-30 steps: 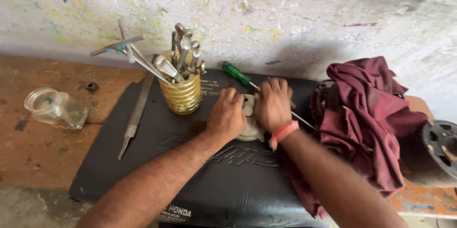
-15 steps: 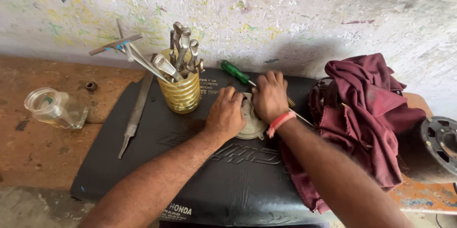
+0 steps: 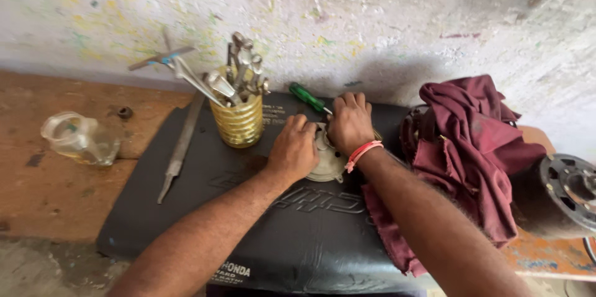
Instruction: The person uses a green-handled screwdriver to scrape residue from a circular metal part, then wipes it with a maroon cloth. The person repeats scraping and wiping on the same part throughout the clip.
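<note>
Both my hands rest on a round grey metal part (image 3: 325,163) that lies on a black seat cushion (image 3: 261,235). My left hand (image 3: 293,151) grips the part's left side with curled fingers. My right hand (image 3: 349,124), with a pink band at the wrist, presses down over its upper right side. A green-handled screwdriver (image 3: 308,97) lies just behind my right hand, its shaft running under the fingers. Most of the part is hidden under my hands.
A yellow ribbed cup (image 3: 238,122) full of wrenches and tools stands left of my hands. A long metal file (image 3: 180,148) lies at the cushion's left edge. A clear jug (image 3: 79,140) sits far left; a maroon cloth (image 3: 470,154) and a metal wheel (image 3: 571,188) lie right.
My right hand has slid a little up and left over the part. My left hand stays on its left side. The view has shifted slightly.
</note>
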